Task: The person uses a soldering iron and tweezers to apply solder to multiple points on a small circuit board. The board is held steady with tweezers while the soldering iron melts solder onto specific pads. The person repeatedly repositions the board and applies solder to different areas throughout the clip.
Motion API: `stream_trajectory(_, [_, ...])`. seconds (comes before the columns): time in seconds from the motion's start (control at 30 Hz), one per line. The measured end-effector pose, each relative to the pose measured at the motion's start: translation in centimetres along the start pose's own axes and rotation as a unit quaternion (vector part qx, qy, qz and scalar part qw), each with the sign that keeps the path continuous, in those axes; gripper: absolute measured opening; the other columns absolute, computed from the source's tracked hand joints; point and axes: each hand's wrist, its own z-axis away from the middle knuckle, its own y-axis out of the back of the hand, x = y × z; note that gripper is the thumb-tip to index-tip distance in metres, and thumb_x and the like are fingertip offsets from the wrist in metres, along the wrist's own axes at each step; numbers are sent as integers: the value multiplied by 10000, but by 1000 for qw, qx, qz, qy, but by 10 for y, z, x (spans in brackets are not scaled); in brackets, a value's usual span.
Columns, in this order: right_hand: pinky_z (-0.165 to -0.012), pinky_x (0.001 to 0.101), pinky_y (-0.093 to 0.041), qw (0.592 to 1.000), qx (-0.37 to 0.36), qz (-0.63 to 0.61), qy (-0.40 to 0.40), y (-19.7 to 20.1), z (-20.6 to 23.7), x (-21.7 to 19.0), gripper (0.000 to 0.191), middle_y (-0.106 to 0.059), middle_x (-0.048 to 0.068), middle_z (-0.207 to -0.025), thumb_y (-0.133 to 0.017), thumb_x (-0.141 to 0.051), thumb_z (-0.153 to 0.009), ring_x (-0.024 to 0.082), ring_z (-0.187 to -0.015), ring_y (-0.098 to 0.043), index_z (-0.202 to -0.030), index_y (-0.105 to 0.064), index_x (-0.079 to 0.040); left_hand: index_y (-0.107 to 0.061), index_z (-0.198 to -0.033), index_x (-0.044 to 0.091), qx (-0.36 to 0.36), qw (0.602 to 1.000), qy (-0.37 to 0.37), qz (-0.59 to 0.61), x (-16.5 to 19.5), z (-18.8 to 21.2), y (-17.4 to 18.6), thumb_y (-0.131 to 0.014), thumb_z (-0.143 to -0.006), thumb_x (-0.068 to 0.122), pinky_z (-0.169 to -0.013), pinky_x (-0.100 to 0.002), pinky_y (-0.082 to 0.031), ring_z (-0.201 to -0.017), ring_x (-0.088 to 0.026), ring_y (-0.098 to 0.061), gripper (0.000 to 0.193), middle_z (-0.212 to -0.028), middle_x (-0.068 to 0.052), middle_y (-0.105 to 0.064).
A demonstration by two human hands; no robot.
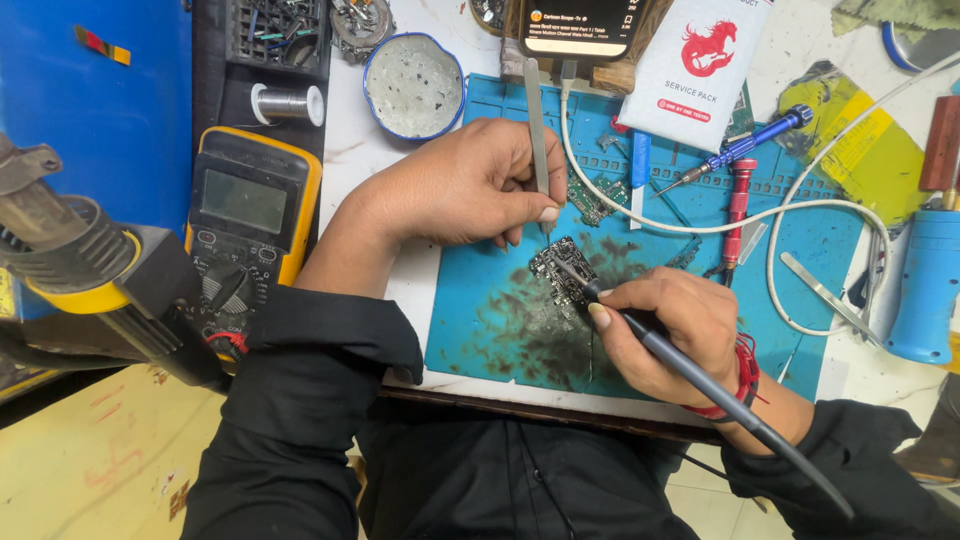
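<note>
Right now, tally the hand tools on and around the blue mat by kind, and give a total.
Tweezers: 2, one in the left hand at, one lying at the mat's right edge.
Soldering iron: 1, in the right hand at, tip on the circuit board.
Screwdrivers: 2, blue and red.
Total: 5

My white marble-look bench [365,150] carries a stained blue work mat [480,330], a yellow multimeter [250,230], a round tin [413,85] and a solder spool [287,103].
</note>
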Motion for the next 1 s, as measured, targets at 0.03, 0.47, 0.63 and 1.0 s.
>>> stream_trajectory(0.03, [-544, 286, -452, 1000, 1, -1, 3, 0, 0, -1, 163, -675, 68, -726, -790, -31, -834, 174, -585, -629, -919, -651, -36, -653, -991, 63, 0, 1000, -1, 3, 0, 0, -1, -723, -882, 106, -494, -244, -559, -576, -81, -687, 137, -738, -8, -711])
stream_trajectory(0.47, [-548, 276, -454, 1000, 6, -1, -2, -4, 8, -4, 156, -689, 74, -742, -794, -34, -847, 167, -586, -633, -925, -658, -38, -653, -993, 64, -2, 1000, 1, -2, -1, 6, -3, -725, -881, 107, -499, -244, -564, -579, -80, -693, 140, -733, -7, -714])
stream_trajectory(0.63, [-543, 273, -442, 999, 50, -6, -11, -3, 24, -10, 213, -654, 80, -729, -813, -42, -817, 149, -587, -625, -947, -645, -24, -645, -999, 57, -3, 1000, 2, 18, -1, 16, -11, -718, -880, 100, -497, -250, -559, -581, -83, -683, 146, -762, -5, -713])
stream_trajectory(1.0, [-573, 275, -489, 998, 65, 23, 11, 7, 31, -12, 217, -663, 103, -809, -827, -84, -878, 209, -697, -666, -1001, -661, -18, -645, -1001, 53, -4, 1000, -12, 14, 0, 17, -12, -715, -888, 95, -507, -250, -558, -586, -86, -684, 139, -762, -12, -713])
